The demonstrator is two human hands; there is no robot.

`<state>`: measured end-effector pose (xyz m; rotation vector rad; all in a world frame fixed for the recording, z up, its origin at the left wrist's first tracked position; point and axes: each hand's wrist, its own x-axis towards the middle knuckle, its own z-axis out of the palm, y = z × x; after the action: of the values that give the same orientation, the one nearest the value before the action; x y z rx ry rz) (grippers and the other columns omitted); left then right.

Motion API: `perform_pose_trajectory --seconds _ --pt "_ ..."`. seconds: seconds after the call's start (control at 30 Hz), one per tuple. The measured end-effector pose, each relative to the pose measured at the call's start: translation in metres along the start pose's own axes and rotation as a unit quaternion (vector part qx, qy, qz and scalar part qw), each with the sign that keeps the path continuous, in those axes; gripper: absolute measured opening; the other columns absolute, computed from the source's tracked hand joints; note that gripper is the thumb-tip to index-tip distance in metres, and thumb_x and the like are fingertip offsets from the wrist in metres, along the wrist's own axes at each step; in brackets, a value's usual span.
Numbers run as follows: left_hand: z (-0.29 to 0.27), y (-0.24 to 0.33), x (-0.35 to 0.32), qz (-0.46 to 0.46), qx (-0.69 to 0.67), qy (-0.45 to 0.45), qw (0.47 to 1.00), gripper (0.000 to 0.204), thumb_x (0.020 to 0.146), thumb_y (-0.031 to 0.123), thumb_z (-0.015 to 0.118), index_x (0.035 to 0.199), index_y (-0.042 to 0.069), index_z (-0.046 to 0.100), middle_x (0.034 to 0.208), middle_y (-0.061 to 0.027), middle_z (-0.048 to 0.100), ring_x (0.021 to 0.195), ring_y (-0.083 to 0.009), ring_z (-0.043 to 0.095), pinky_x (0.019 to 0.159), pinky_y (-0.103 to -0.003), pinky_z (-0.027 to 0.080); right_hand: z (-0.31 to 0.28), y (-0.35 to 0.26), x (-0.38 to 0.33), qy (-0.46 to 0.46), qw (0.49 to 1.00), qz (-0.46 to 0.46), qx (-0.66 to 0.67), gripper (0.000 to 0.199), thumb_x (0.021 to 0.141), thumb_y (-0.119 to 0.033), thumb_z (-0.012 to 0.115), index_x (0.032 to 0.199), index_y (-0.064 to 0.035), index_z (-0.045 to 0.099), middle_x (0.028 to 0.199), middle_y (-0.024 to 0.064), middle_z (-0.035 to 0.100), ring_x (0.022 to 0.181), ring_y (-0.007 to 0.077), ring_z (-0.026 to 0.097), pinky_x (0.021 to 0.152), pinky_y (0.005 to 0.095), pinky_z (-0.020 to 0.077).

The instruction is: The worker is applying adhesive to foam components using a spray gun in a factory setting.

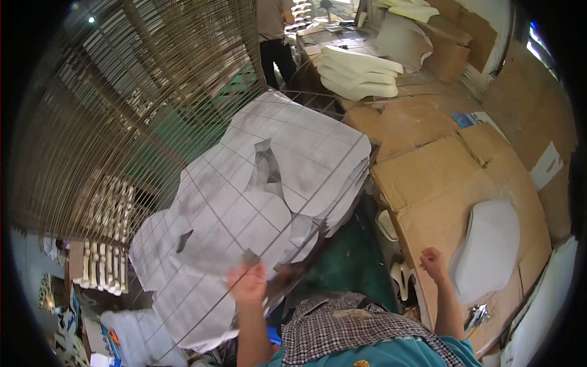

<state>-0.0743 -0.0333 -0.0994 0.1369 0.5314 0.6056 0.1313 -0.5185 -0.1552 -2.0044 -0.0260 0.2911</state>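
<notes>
My left hand (247,282) is raised over the near edge of a stack of large white sheets (238,214) with curved outlines. Its fingers are closed on a small grey-brown flat piece (251,257); blur hides what it is made of. My right hand (433,265) hovers at the near edge of a cardboard-covered table (440,177), its fingers curled in. What they hold, if anything, is hidden. Just right of it lies a smooth white curved panel (488,248). A small dark grey scrap (184,241) rests on the sheets.
A wire grid (183,110) arches over the left side and the sheets. Pale curved pieces (358,73) are stacked on the table's far end. A metal tool (477,315) lies at the table's near edge. Another person (273,37) stands at the back. White bundles (140,336) sit lower left.
</notes>
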Motion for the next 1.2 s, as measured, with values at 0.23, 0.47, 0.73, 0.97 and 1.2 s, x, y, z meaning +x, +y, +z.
perform_pose_trajectory --seconds 0.23,0.47,0.73,0.97,1.2 --pt "-0.01 -0.137 -0.026 -0.156 0.251 0.108 0.949 0.031 0.083 0.023 0.047 0.104 0.0 0.051 0.1 -0.0149 0.059 0.09 -0.0317 0.057 0.078 -0.04 0.046 -0.157 0.139 -0.059 0.349 0.888 -0.08 -0.287 0.028 0.072 -0.007 0.06 0.098 0.0023 0.054 0.092 0.0171 0.058 0.086 0.0307 0.056 0.076 0.0385 0.0448" --pt "0.025 -0.249 -0.021 -0.25 0.472 -0.052 0.844 0.026 0.081 0.02 0.054 0.102 0.005 0.053 0.087 -0.0141 0.062 0.071 -0.026 0.06 0.066 -0.035 0.048 -0.193 0.219 -0.214 0.389 0.795 0.011 -0.465 0.041 0.071 -0.003 0.057 0.11 0.0046 0.048 0.114 0.027 0.047 0.109 0.0403 0.043 0.095 0.0463 0.0325" --pt "0.067 -0.356 -0.059 -0.328 0.62 -0.196 0.686 0.026 0.08 0.011 0.052 0.103 0.0 0.051 0.083 -0.0133 0.061 0.068 -0.0221 0.061 0.06 -0.031 0.05 -0.177 0.15 -0.219 0.447 0.806 0.243 -0.301 0.064 0.06 -0.006 0.063 0.121 -0.0024 0.04 0.111 0.0235 0.048 0.103 0.0383 0.045 0.089 0.0441 0.0379" --pt "0.087 -0.465 -0.158 -0.338 0.609 -0.542 0.47 0.025 0.082 0.012 0.056 0.104 0.0 0.052 0.09 -0.0093 0.06 0.078 -0.015 0.058 0.071 -0.024 0.047 -0.188 0.076 -0.278 0.517 0.808 0.068 0.274 0.058 0.067 -0.002 0.058 0.123 -0.0071 0.04 0.091 0.0056 0.05 0.078 0.0165 0.05 0.07 0.0279 0.0444" --pt "0.169 -0.457 -0.297 0.006 0.278 -0.924 0.262 0.036 0.066 0.016 0.068 0.099 0.006 0.056 0.094 -0.0084 0.054 0.097 -0.0257 0.048 0.087 -0.037 0.038 -0.131 -0.027 -0.287 0.427 0.9 0.016 0.091 0.043 0.074 -0.005 0.062 0.114 -0.0058 0.046 0.091 0.0078 0.053 0.084 0.0176 0.051 0.075 0.0287 0.0424"
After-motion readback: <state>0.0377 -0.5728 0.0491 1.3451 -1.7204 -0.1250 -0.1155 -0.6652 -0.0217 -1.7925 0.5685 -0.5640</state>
